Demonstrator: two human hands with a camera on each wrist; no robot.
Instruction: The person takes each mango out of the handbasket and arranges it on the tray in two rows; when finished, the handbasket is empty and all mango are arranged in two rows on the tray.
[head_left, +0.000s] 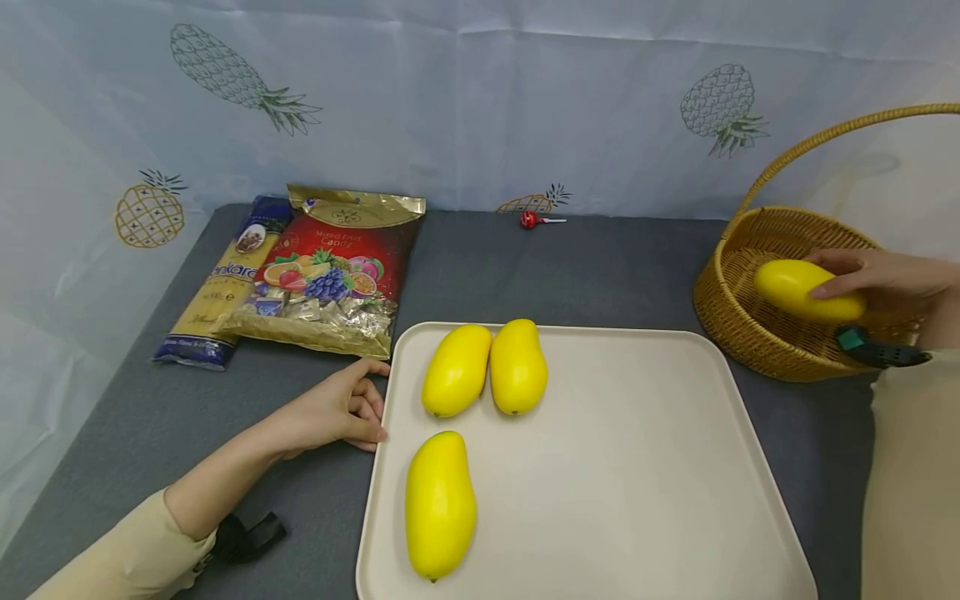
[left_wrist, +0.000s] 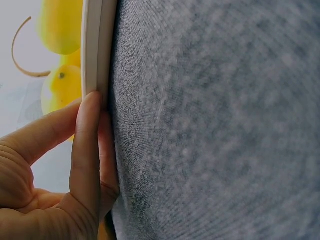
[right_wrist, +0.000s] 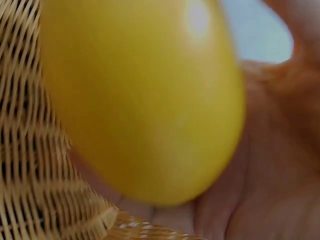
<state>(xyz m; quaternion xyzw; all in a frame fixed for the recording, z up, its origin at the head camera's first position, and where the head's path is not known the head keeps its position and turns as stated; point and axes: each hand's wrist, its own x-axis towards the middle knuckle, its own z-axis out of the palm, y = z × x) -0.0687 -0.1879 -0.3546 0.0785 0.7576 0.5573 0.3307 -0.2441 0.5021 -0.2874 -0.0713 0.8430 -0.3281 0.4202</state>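
A mango (head_left: 810,292) is in my right hand (head_left: 877,279), which grips it inside the mouth of the wicker basket (head_left: 720,292). The right wrist view shows the yellow mango (right_wrist: 145,100) up close against the palm, with woven wall beside it. My left hand (head_left: 337,408) holds the left rim of the beige tray (head_left: 615,467), thumb and forefinger at the edge and the other fingers bent. In the left wrist view, fingertips meet the tray rim (left_wrist: 95,55). Two mangoes (head_left: 456,371) lie side by side at the tray's back left; a larger mango (head_left: 440,507) lies in front.
Left of the tray's back corner, a mixed fruit candy bag (head_left: 337,267) overlaps a pasta packet (head_left: 225,292). A red lollipop (head_left: 530,220) lies at the table's back edge, by the pineapple-print curtain (head_left: 525,108). The basket's tall handle (head_left: 817,143) arches at the right.
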